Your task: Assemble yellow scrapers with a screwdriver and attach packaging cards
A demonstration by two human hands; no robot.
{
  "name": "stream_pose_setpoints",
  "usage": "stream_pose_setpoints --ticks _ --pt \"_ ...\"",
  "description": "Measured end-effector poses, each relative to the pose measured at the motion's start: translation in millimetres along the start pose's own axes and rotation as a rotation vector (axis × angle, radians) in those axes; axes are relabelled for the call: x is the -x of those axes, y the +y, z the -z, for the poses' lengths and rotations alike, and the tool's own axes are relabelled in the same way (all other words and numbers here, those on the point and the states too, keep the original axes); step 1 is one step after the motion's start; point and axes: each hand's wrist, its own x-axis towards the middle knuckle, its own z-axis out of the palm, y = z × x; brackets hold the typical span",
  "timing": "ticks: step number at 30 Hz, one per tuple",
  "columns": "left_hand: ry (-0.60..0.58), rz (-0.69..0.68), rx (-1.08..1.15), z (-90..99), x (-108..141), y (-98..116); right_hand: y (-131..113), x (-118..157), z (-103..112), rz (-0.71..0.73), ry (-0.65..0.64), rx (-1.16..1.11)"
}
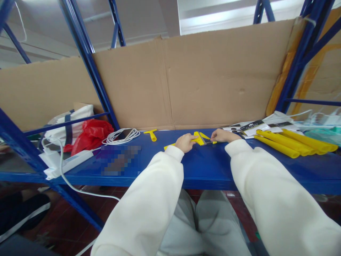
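My left hand [185, 143] is closed around a yellow scraper [198, 139] with a flared head, lying low over the blue shelf. Its handle end sticks out to the left, below my wrist. A thin grey strip runs along the right edge of the head. Close to that edge, my right hand [223, 136] is closed with its fingertips together; what they pinch is too small to make out. More yellow parts [204, 136] show between the two hands, partly hidden. A small yellow T-shaped tool [151, 134] lies apart, to the left of my left hand.
Several yellow tubes [290, 144] lie at right, before flat printed packets [255, 128]. On the left are a coiled white cable [121, 136], a red bag [93, 133] and a white power strip [70, 163]. Cardboard [213, 78] walls the back; blue posts [89, 67] flank the shelf [210, 167].
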Motion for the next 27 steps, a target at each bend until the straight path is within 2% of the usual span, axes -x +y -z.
stream_pose_setpoints --ticks 2,5,8,15,21,27 --pt "-0.005 0.004 -0.001 0.7 0.5 0.5 3.5 2.3 5.2 -0.076 0.016 0.081" --pt "-0.01 0.006 -0.001 2.2 1.4 1.5 4.3 9.2 14.5 -0.281 0.017 0.247" --pt "-0.024 0.009 -0.009 3.6 1.8 2.7 1.0 15.4 20.4 -0.403 0.017 0.302" --pt "-0.057 0.001 -0.032 5.8 2.1 3.8 3.5 15.2 11.2 -0.418 0.143 0.23" --pt "-0.06 0.002 -0.043 6.3 3.3 6.7 8.1 5.6 1.4 -0.402 0.064 0.273" --pt "-0.13 -0.007 -0.101 8.2 2.9 9.1 11.4 -9.1 -4.2 -0.394 0.009 0.363"
